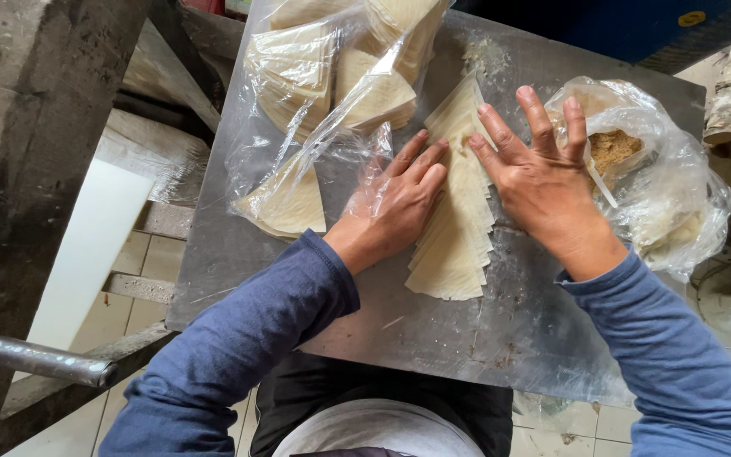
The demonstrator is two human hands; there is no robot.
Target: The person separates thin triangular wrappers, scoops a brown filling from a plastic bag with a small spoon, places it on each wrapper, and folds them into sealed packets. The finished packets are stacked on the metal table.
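From my remote seat, I watched both hands lie flat and open, close together, on a fanned stack of pale triangular wrappers (454,228) at the middle of the metal table (501,338), the left hand (395,203) and right hand (539,173) gripping nothing. The sheets looked thin, light, limp and tearable; I judged their edges best for lifting. Beside the stack's right sat a clear bag of brown filling (636,169).

Our right hand (541,182) and left hand (395,203) covered the middle of the fanned wrapper stack (454,245). The top edge cut off the clear bag of wrappers (323,85). Crinkled plastic hid most of the brown filling (612,150).
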